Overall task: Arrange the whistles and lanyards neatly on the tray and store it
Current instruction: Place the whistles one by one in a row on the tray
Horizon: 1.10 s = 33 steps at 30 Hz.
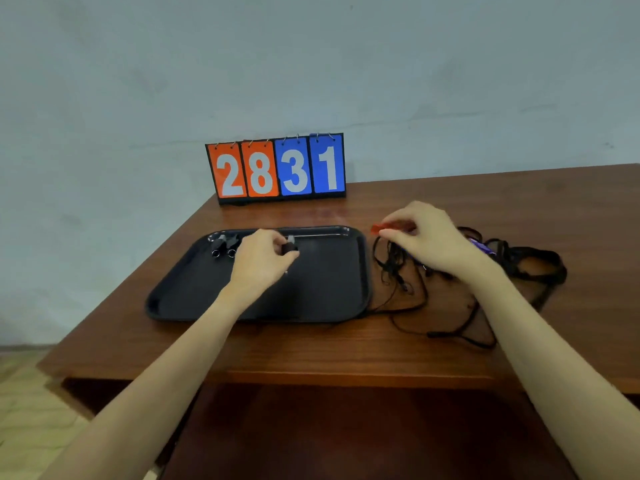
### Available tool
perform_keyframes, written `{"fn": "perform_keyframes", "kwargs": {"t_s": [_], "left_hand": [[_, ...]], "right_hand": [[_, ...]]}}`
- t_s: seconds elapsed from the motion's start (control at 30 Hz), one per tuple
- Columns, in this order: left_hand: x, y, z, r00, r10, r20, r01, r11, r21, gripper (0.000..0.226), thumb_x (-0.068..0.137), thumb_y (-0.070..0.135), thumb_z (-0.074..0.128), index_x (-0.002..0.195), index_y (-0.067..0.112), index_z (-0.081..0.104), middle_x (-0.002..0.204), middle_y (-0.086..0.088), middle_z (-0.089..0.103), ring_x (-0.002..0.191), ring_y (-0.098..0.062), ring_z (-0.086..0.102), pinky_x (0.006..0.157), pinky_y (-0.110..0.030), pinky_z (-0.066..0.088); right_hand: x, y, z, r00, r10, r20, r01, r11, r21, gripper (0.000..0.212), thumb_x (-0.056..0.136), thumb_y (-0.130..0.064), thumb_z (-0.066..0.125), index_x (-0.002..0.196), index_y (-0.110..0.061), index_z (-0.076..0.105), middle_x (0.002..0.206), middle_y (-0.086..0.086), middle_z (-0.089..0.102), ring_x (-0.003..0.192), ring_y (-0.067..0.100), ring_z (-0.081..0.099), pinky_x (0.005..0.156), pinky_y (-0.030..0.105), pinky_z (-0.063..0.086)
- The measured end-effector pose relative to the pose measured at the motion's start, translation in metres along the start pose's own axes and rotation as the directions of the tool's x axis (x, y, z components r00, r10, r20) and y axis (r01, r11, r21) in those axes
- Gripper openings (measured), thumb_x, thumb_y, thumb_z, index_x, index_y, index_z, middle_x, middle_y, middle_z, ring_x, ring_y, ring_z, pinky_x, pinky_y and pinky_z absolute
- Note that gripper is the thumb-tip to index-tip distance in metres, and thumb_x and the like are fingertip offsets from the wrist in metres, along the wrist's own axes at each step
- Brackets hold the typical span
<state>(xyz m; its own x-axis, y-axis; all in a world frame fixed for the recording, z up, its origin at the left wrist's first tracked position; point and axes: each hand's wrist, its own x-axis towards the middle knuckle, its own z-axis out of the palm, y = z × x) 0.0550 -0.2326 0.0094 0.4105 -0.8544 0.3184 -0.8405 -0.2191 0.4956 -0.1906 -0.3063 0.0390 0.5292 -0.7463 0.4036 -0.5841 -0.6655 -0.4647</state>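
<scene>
Head view: both hands (left, right) near tray right rim.

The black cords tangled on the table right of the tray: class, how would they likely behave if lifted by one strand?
The cords lie in loose loops, so they are probably floppy and would sag. They cross each other in a tangle, so one strand would likely drag others along. They look thin, so probably light.
</scene>
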Motion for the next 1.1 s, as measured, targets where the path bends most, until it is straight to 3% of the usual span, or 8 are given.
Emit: {"fn": "perform_keyframes", "kwargs": {"t_s": [0.13, 0.27, 0.47, 0.6, 0.73, 0.8, 1.0, 1.1], "left_hand": [[-0.008, -0.037, -0.017, 0.997, -0.075, 0.029, 0.074, 0.996, 0.048, 0.031, 0.082, 0.029, 0.072, 0.109, 0.013, 0.070, 0.098, -0.002, 0.070, 0.084, -0.012, 0.061, 0.076, -0.024, 0.047], [-0.015, -0.063, -0.028, 0.990, -0.140, 0.029, 0.138, 0.988, 0.070, 0.039, 0.079, 0.030, 0.075, 0.112, 0.010, 0.069, 0.095, -0.003, 0.069, 0.085, -0.015, 0.062, 0.077, -0.025, 0.047], [-0.010, -0.076, -0.031, 0.981, -0.182, 0.069, 0.182, 0.983, 0.001, 0.045, 0.078, 0.032, 0.076, 0.116, 0.009, 0.067, 0.107, -0.007, 0.070, 0.093, -0.016, 0.063, 0.079, -0.025, 0.048], [-0.005, -0.078, -0.029, 0.978, -0.180, 0.103, 0.182, 0.983, -0.008, 0.042, 0.080, 0.034, 0.074, 0.111, 0.006, 0.069, 0.111, -0.009, 0.069, 0.098, -0.018, 0.064, 0.083, -0.028, 0.048], [-0.002, -0.083, -0.032, 0.962, -0.188, 0.196, 0.198, 0.980, -0.029, 0.060, 0.077, 0.037, 0.076, 0.127, 0.009, 0.059, 0.129, -0.007, 0.061, 0.115, -0.020, 0.058, 0.094, -0.031, 0.045], [-0.002, -0.089, -0.035, 0.951, -0.188, 0.247, 0.214, 0.973, -0.083, 0.065, 0.075, 0.033, 0.078, 0.132, 0.011, 0.055, 0.132, -0.007, 0.059, 0.114, -0.020, 0.059, 0.095, -0.032, 0.047], [-0.004, -0.097, -0.041, 0.960, -0.152, 0.233, 0.186, 0.974, -0.128, 0.058, 0.077, 0.028, 0.077, 0.130, 0.013, 0.057, 0.129, -0.005, 0.061, 0.102, -0.020, 0.065, 0.094, -0.041, 0.052], [-0.004, -0.095, -0.041, 0.967, -0.125, 0.224, 0.158, 0.978, -0.134, 0.052, 0.079, 0.025, 0.076, 0.128, 0.015, 0.059, 0.126, -0.004, 0.063, 0.100, -0.019, 0.066, 0.093, -0.041, 0.053]], "right_hand": [[0.019, -0.037, 0.033, 0.971, -0.133, 0.199, 0.132, 0.991, 0.017, 0.031, 0.092, -0.028, 0.057, 0.120, -0.017, 0.064, 0.101, -0.005, 0.052, 0.085, 0.003, 0.049, 0.082, 0.023, 0.041], [0.043, -0.060, 0.061, 0.912, -0.162, 0.377, 0.142, 0.987, 0.080, 0.035, 0.089, -0.020, 0.063, 0.123, -0.012, 0.061, 0.108, -0.006, 0.057, 0.095, 0.005, 0.052, 0.084, 0.019, 0.041], [0.069, -0.074, 0.096, 0.832, -0.173, 0.528, 0.152, 0.985, 0.082, 0.021, 0.085, -0.015, 0.067, 0.105, -0.010, 0.068, 0.108, 0.003, 0.067, 0.096, 0.012, 0.062, 0.091, 0.030, 0.052], [0.073, -0.080, 0.108, 0.819, -0.194, 0.539, 0.186, 0.980, 0.070, 0.022, 0.091, -0.012, 0.058, 0.110, -0.009, 0.068, 0.116, 0.004, 0.065, 0.106, 0.013, 0.060, 0.095, 0.027, 0.048], [0.074, -0.080, 0.117, 0.823, -0.205, 0.530, 0.205, 0.977, 0.059, 0.025, 0.093, -0.010, 0.054, 0.115, -0.012, 0.066, 0.124, 0.003, 0.062, 0.113, 0.014, 0.057, 0.099, 0.028, 0.045], [0.073, -0.079, 0.120, 0.830, -0.213, 0.515, 0.207, 0.976, 0.070, 0.029, 0.093, -0.010, 0.055, 0.121, -0.014, 0.062, 0.129, 0.002, 0.058, 0.118, 0.014, 0.055, 0.100, 0.026, 0.044], [0.071, -0.074, 0.121, 0.889, -0.210, 0.407, 0.169, 0.977, 0.133, 0.040, 0.089, -0.007, 0.058, 0.127, -0.019, 0.054, 0.133, 0.001, 0.051, 0.120, 0.012, 0.050, 0.092, 0.018, 0.044], [0.069, -0.076, 0.118, 0.883, -0.212, 0.418, 0.173, 0.976, 0.130, 0.044, 0.083, -0.001, 0.057, 0.122, -0.021, 0.058, 0.123, 0.001, 0.048, 0.107, 0.011, 0.053, 0.074, 0.014, 0.044]]}}
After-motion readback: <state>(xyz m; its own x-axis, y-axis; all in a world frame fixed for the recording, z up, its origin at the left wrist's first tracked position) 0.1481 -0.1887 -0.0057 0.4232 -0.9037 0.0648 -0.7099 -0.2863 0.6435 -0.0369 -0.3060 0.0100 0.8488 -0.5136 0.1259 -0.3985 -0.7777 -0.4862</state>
